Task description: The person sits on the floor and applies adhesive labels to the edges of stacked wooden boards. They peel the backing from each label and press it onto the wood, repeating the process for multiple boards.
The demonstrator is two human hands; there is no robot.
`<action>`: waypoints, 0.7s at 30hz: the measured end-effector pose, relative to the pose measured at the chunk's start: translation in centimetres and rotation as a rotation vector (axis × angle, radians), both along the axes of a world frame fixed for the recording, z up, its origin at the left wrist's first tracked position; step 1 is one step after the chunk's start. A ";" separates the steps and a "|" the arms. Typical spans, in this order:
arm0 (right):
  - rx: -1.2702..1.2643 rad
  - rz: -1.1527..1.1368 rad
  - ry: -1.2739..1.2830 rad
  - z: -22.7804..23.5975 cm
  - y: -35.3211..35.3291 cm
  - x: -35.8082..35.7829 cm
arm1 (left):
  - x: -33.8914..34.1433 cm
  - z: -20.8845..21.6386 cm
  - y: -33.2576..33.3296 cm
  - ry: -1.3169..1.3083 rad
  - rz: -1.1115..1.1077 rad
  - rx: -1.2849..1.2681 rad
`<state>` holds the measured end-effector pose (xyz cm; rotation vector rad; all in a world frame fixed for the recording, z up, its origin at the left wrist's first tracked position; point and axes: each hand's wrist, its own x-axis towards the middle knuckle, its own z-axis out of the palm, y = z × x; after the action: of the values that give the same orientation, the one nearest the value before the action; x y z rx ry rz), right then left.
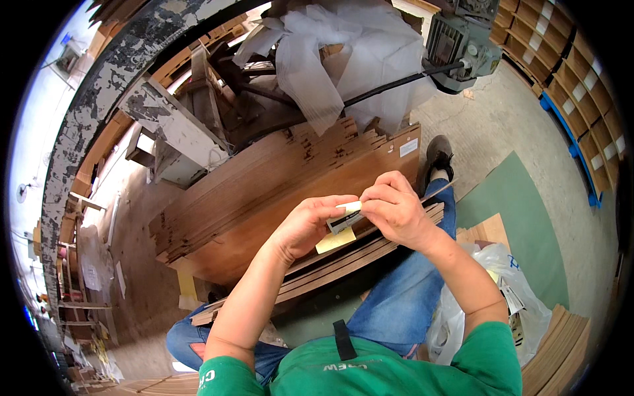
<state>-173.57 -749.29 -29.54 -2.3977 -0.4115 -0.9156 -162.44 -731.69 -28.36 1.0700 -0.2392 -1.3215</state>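
In front of me, my left hand [308,226] holds a small white printed label [345,221] between thumb and fingers. At the label's upper right end, my right hand [395,208] is closed in a pinch, its fingertips meeting those of the left. Just below the label shows a piece of yellow paper [336,241]; whether the left hand also holds it I cannot tell. Under both hands, between my legs, lies a stack of thin brown boards [350,261]. Beyond them a larger row of brown boards [264,191] stands on edge, with a white label at its right end.
A plastic bag [533,317] with papers lies by my right leg, near more stacked boards [561,346]. Green sheeting [528,231] covers floor at right. Ahead are crumpled plastic film [370,59], a motor [462,53] and a worn metal frame [99,86]. Cartons [581,92] stand far right.
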 end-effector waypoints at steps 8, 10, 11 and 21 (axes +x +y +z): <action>-0.118 0.087 -0.030 -0.6 2.1 -0.8 | 2.1 -2.2 0.8 0.064 0.266 0.217; 0.109 0.069 -0.073 -0.5 1.9 -1.0 | 3.4 -3.1 3.8 -0.240 0.209 0.448; 0.220 0.061 -0.096 -0.4 1.6 -1.0 | 4.7 -5.2 7.3 -0.416 0.149 0.415; 0.584 -0.130 0.808 -5.8 -17.3 2.6 | 11.5 -5.3 44.9 -0.970 -1.004 1.989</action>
<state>-170.99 -766.56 -35.32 -2.0242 0.2889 -0.0302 -150.93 -686.80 -33.69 3.6439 -0.0737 -1.5580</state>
